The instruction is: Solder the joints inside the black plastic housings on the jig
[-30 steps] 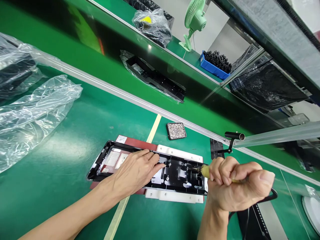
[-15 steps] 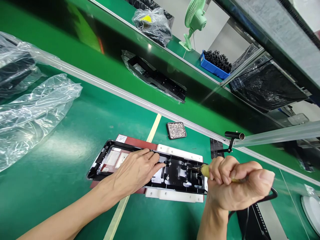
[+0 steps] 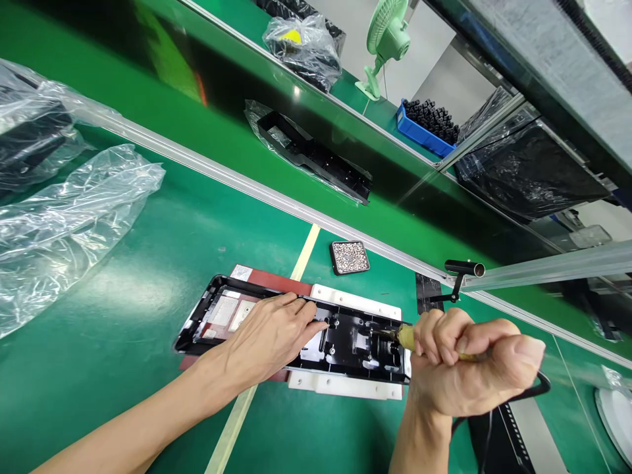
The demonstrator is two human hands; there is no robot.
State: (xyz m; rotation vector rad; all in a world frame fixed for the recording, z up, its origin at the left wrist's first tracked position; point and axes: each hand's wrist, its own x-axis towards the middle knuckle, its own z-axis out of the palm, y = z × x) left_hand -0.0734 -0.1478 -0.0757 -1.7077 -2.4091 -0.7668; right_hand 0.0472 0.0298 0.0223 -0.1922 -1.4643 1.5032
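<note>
A long black plastic housing (image 3: 345, 342) lies open side up in a fixture with white blocks (image 3: 345, 385) and a reddish-brown base (image 3: 269, 279). Across its middle rests my left hand (image 3: 281, 329), fingers bent over the far rim and thumb inside, holding it. My right hand (image 3: 474, 362) is wrapped in a fist round the yellow handle of what looks like a soldering iron (image 3: 405, 336). Its thin metal tip points left, down into the housing's right end; the exact contact point is too small to make out. A black cord runs from behind the fist.
A small tray (image 3: 349, 257) of tiny metal parts sits beyond the fixture. Right of it stands a black tubular holder (image 3: 464, 268). Plastic bags (image 3: 74, 230) lie at left. Another black housing (image 3: 316, 158) lies on plastic past the metal rail (image 3: 237, 184).
Both hands and the iron keep nearly the same place; the view shifts very slightly. The housing beyond the rail has moved a little to the right.
</note>
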